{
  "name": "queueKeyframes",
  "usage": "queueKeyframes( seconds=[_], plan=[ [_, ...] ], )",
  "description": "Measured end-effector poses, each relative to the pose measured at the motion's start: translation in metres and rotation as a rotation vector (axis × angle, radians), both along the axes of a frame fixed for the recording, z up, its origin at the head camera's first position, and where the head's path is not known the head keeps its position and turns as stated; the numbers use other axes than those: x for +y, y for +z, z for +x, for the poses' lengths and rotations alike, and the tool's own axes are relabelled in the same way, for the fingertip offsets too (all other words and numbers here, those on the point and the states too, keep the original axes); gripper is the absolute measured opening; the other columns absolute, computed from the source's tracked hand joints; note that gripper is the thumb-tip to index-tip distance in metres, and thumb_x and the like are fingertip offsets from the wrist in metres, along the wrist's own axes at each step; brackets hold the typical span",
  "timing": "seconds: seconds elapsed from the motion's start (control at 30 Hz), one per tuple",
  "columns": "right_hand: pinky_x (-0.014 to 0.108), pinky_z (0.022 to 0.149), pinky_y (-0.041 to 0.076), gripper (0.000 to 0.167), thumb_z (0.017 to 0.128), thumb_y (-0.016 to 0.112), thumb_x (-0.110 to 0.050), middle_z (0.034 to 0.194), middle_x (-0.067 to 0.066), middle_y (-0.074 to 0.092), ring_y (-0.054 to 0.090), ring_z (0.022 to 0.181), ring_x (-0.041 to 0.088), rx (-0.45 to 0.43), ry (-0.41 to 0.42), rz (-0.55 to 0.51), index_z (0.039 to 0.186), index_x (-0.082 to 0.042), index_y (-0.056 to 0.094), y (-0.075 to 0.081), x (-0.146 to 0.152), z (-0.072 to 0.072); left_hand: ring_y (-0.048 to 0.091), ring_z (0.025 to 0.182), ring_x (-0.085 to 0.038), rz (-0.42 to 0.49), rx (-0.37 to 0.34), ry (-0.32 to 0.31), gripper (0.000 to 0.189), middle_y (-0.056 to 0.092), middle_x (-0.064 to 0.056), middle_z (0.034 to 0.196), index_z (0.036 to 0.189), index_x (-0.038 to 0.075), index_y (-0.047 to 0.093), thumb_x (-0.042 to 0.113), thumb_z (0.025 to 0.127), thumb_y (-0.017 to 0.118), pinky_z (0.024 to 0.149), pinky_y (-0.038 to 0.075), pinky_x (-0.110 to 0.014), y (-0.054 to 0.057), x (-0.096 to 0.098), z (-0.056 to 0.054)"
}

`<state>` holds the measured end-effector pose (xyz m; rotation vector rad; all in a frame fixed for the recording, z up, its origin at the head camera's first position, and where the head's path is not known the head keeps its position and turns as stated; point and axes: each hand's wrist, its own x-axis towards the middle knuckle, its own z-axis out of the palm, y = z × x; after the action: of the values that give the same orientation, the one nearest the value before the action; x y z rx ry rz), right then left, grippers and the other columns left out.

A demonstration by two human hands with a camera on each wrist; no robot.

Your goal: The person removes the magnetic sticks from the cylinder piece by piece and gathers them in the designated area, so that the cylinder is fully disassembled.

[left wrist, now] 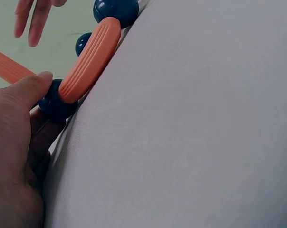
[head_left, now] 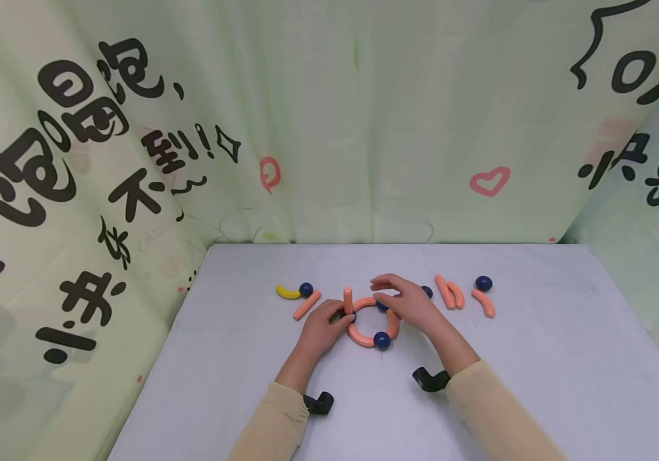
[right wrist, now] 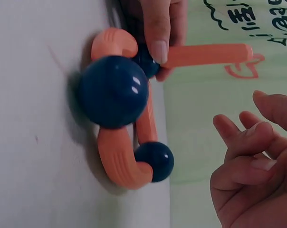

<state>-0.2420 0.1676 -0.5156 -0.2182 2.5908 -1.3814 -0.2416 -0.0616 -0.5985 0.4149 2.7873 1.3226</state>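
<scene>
A ring of three curved orange rods and three dark blue balls lies flat on the table. From the ring's left ball, a straight orange rod stands upright. My left hand pinches that ball at the rod's base, thumb on the near side; much of the ball is hidden by the fingers. Over the ring's far right side hovers my right hand, its fingers loosely bent with nothing between them. In the right wrist view, this right hand is apart from the ring and the upright rod.
Left of the ring lie a yellow curved rod, a blue ball and an orange rod. To the right are several orange rods and a blue ball; another ball is partly behind my right hand. A printed curtain surrounds the table.
</scene>
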Motion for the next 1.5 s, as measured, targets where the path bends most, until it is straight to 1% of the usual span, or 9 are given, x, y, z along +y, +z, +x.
queueKeyframes(
  seconds=[0.1, 0.27, 0.37, 0.5, 0.8, 0.93, 1.07, 1.17, 1.5],
  plan=[
    [0.04, 0.087, 0.056, 0.034, 0.096, 0.064, -0.033, 0.126, 0.001, 0.066, 0.064, 0.105, 0.03, 0.008, 0.015, -0.048, 0.128, -0.022, 0.062, -0.004, -0.012, 0.001, 0.06, 0.121, -0.014, -0.016, 0.006, 0.005, 0.034, 0.066, 0.009, 0.121, 0.121, 0.029, 0.068, 0.047, 0.093, 0.064, 0.106, 0.047, -0.04, 0.001, 0.0, 0.0],
    [0.031, 0.049, 0.042, 0.026, 0.095, 0.067, -0.032, 0.105, 0.008, 0.069, 0.05, 0.061, 0.045, -0.087, 0.011, -0.184, 0.12, -0.025, 0.066, -0.009, -0.025, 0.003, 0.06, 0.121, -0.013, -0.023, 0.015, 0.008, 0.032, 0.067, 0.009, 0.121, 0.12, 0.029, 0.069, 0.046, 0.093, 0.065, 0.106, 0.047, -0.04, 0.001, 0.001, 0.0],
    [0.029, 0.048, 0.038, 0.023, 0.095, 0.067, -0.031, 0.078, 0.011, 0.065, 0.048, 0.066, 0.053, -0.119, 0.02, -0.233, 0.118, -0.027, 0.068, -0.008, -0.029, 0.005, 0.059, 0.122, -0.012, -0.026, 0.009, 0.008, 0.031, 0.067, 0.01, 0.122, 0.12, 0.03, 0.069, 0.047, 0.094, 0.064, 0.107, 0.047, -0.039, 0.001, 0.0, -0.001],
    [0.031, 0.047, 0.037, 0.025, 0.095, 0.066, -0.033, 0.064, 0.006, 0.055, 0.046, 0.072, 0.058, -0.139, 0.044, -0.255, 0.119, -0.03, 0.069, -0.009, -0.032, 0.007, 0.059, 0.121, -0.012, -0.042, 0.009, 0.01, 0.032, 0.066, 0.009, 0.123, 0.12, 0.03, 0.069, 0.048, 0.094, 0.063, 0.106, 0.047, -0.038, 0.001, 0.0, -0.001],
    [0.03, 0.044, 0.039, 0.026, 0.096, 0.064, -0.031, 0.066, 0.008, 0.057, 0.042, 0.053, 0.04, -0.131, 0.078, -0.294, 0.122, -0.025, 0.066, -0.014, -0.033, 0.004, 0.06, 0.12, -0.013, -0.046, 0.015, 0.008, 0.033, 0.066, 0.008, 0.123, 0.121, 0.029, 0.068, 0.048, 0.095, 0.062, 0.105, 0.048, -0.04, 0.001, 0.0, -0.001],
    [0.028, 0.042, 0.035, 0.026, 0.097, 0.064, -0.029, 0.088, 0.011, 0.068, 0.044, 0.054, 0.036, -0.139, 0.064, -0.325, 0.122, -0.027, 0.061, -0.014, -0.034, 0.001, 0.059, 0.121, -0.013, -0.046, 0.017, 0.006, 0.032, 0.067, 0.008, 0.123, 0.121, 0.029, 0.069, 0.047, 0.094, 0.063, 0.106, 0.047, -0.04, 0.0, 0.001, -0.002],
    [0.026, 0.044, 0.035, 0.034, 0.098, 0.062, -0.028, 0.111, 0.009, 0.069, 0.048, 0.068, 0.049, -0.145, 0.096, -0.326, 0.132, -0.026, 0.057, -0.014, -0.038, -0.002, 0.059, 0.121, -0.013, -0.055, 0.016, 0.012, 0.035, 0.066, 0.008, 0.124, 0.123, 0.028, 0.068, 0.048, 0.094, 0.062, 0.105, 0.048, -0.04, -0.001, 0.001, -0.002],
    [0.025, 0.046, 0.036, 0.037, 0.098, 0.062, -0.027, 0.108, 0.012, 0.07, 0.05, 0.072, 0.051, -0.143, 0.122, -0.302, 0.135, -0.025, 0.056, -0.016, -0.041, -0.004, 0.059, 0.122, -0.014, -0.063, 0.019, 0.015, 0.039, 0.066, 0.007, 0.125, 0.125, 0.026, 0.067, 0.05, 0.095, 0.061, 0.105, 0.048, -0.04, -0.001, 0.001, -0.002],
    [0.031, 0.055, 0.047, 0.038, 0.097, 0.064, -0.029, 0.1, 0.01, 0.07, 0.053, 0.058, 0.023, -0.14, 0.107, -0.329, 0.133, -0.019, 0.06, -0.021, -0.046, -0.008, 0.058, 0.124, -0.015, -0.062, 0.007, 0.015, 0.042, 0.065, 0.007, 0.127, 0.127, 0.026, 0.066, 0.052, 0.095, 0.059, 0.105, 0.048, -0.042, -0.002, 0.0, -0.002]
  ],
)
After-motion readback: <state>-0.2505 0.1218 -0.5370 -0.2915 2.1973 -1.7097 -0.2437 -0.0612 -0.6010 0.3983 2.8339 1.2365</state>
